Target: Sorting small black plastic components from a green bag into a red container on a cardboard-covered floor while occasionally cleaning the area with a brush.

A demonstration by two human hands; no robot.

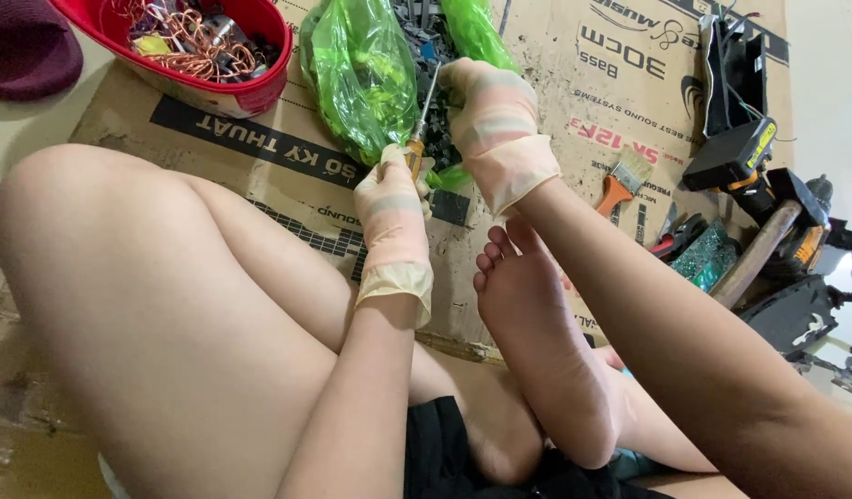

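Left grip [393, 199] held the screwdriver [418, 129] by its orange handle; right grip [489, 106] closed over dark parts, mostly hidden by the green bag [361, 74].

Red basin [259, 88], paintbrush [622, 182], hammer [763, 242]

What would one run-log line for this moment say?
left hand: grips orange-handled screwdriver | right hand: on shaft tip | under: green plastic bag | surface: cardboard sheet
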